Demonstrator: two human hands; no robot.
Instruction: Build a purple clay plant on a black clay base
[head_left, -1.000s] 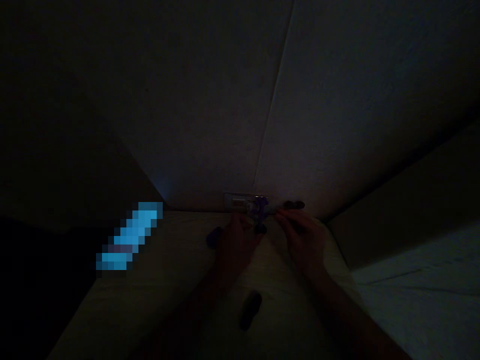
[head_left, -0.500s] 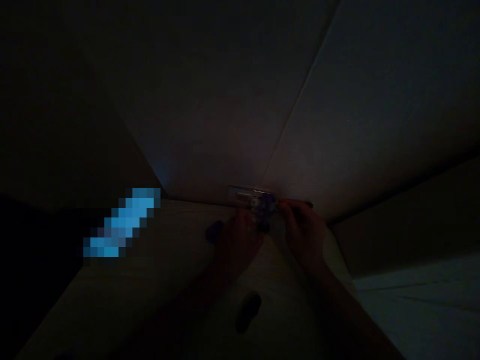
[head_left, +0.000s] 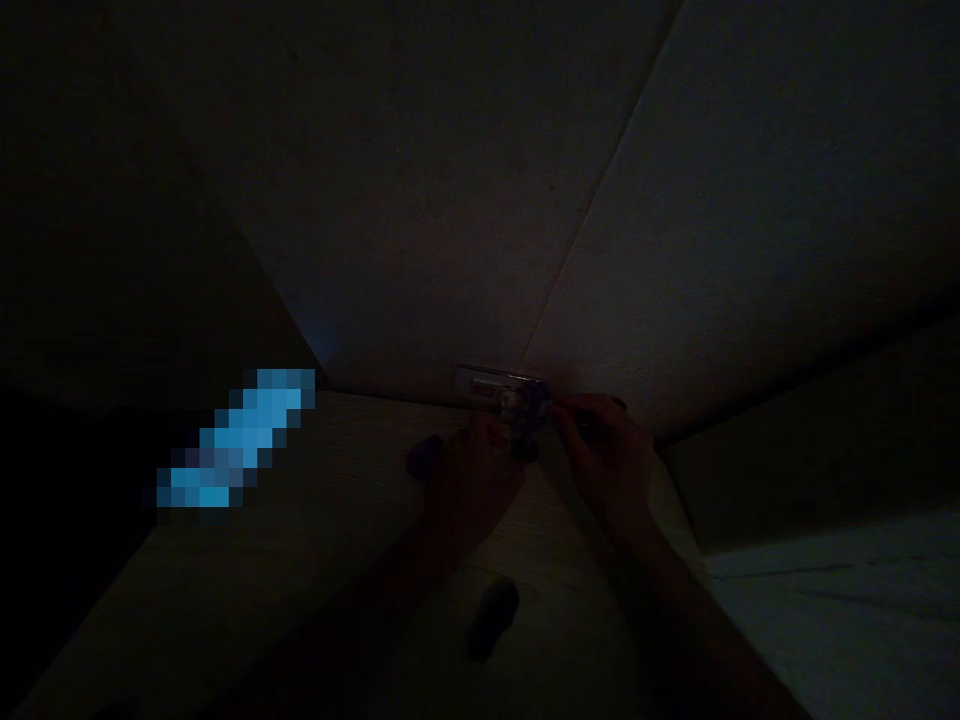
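The light is very dim. Above the far part of a wooden tabletop point(head_left: 337, 560), a small purple and white object point(head_left: 531, 405) with a dark lower end is between my hands; its shape suggests a toy figure, but I cannot make out its kind. My left hand point(head_left: 476, 480) is closed on its left and lower side. From the right, my right hand point(head_left: 607, 455) has its thumb and fingertips pinched at the object's side. A dark blue rounded thing point(head_left: 425, 457) lies just left of my left hand. Nearer me rests a dark elongated piece point(head_left: 493, 620).
Behind the hands, a rectangular plate point(head_left: 480, 383) like a socket or switch sits low on the wall point(head_left: 420, 250). A blurred blue glow point(head_left: 240, 440) is at the left. Pale cloth point(head_left: 840, 620) lies at the right. Something dark point(head_left: 619, 403) shows behind my right hand.
My right fingertips have come up against the purple and white object's right side. My left hand stays closed on it. The view has shifted and tilted slightly.
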